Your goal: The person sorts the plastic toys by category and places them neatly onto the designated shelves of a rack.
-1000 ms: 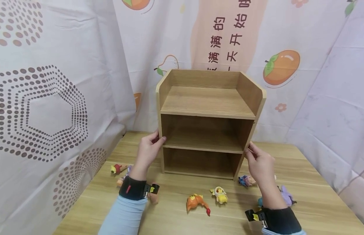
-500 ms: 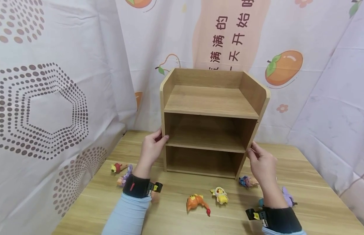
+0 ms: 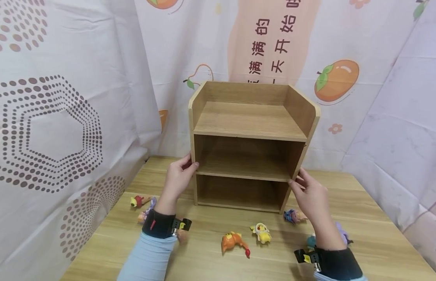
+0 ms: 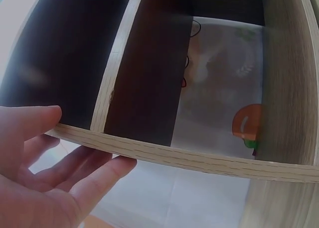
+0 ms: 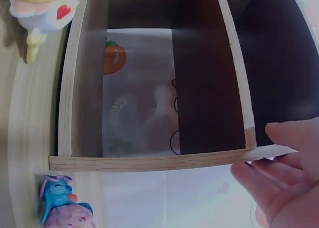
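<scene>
We are looking at a wooden shelf [image 3: 249,136] standing upright at a table [image 3: 204,257], its open top tier [image 3: 251,117] and the upper compartment [image 3: 244,158] showing wood grain inside. In both wrist views, the lower compartment [image 3: 239,193] is letting us see through its open back to a printed cloth [image 5: 139,101].

Along the front, a strip of table is separating the shelf's bottom edge from an orange toy [image 3: 232,240] and a yellow toy [image 3: 262,234]. A blue toy [image 3: 291,216] is lying just beside the right panel's foot, leaving little room there; a red toy [image 3: 138,201] is lying near the table's left edge, and a purple toy [image 3: 344,233] is partly hiding behind the right wrist.

The shelf is standing between the two hands. The left hand [image 3: 179,175] is pinching the left panel [image 3: 199,103], its thumb reaching the front edge and its fingers pressing outside; the right hand [image 3: 312,195] is gripping the right panel [image 3: 303,113] likewise, near the middle board.
</scene>
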Demonstrator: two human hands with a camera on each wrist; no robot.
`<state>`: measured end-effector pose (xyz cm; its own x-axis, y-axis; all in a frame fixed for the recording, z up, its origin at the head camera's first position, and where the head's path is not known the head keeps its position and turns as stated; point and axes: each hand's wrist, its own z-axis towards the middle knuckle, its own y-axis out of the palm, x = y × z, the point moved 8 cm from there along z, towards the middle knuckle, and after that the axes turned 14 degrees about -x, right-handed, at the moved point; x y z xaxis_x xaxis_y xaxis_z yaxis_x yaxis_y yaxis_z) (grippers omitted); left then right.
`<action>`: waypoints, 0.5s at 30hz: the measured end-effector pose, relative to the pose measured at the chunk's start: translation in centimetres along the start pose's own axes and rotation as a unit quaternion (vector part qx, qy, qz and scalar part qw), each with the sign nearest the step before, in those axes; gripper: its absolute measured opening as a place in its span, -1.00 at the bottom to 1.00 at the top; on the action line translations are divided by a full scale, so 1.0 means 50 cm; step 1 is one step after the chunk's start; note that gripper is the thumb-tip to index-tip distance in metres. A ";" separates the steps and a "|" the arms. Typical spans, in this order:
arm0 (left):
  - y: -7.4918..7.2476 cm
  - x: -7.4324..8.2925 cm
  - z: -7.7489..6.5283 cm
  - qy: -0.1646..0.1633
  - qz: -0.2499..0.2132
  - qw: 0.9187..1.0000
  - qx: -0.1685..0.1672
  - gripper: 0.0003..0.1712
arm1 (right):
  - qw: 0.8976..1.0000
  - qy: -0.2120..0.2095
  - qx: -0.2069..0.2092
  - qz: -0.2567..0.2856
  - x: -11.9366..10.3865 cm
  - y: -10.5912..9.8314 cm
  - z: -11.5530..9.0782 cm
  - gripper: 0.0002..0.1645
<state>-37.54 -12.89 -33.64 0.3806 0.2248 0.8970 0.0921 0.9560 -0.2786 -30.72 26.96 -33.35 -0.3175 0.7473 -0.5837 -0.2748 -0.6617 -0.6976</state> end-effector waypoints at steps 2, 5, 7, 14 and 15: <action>-0.001 0.001 -0.002 0.004 -0.006 1.000 0.001 -0.44 | 1.000 0.004 -0.016 0.007 0.000 0.003 0.001 -0.35; -0.003 0.001 -0.005 0.007 -0.008 1.000 0.003 -0.45 | 1.000 0.010 -0.028 0.010 0.003 0.006 0.000 -0.35; -0.005 0.002 -0.008 0.009 -0.004 1.000 0.006 -0.46 | 0.999 0.011 -0.028 0.015 0.002 0.005 -0.002 -0.34; -0.011 0.009 -0.011 0.012 0.005 1.000 0.001 -0.50 | 1.000 -0.003 -0.004 0.015 -0.016 -0.023 -0.009 -0.26; -0.011 0.010 -0.012 0.011 0.007 1.000 -0.002 -0.49 | 1.000 -0.005 -0.002 0.013 -0.019 -0.029 -0.010 -0.25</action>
<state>-36.86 -13.42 -33.21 0.4020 0.2329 0.8855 0.0904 0.9523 -0.2915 -29.54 27.23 -31.99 -0.3336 0.7297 -0.5969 -0.2636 -0.6801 -0.6841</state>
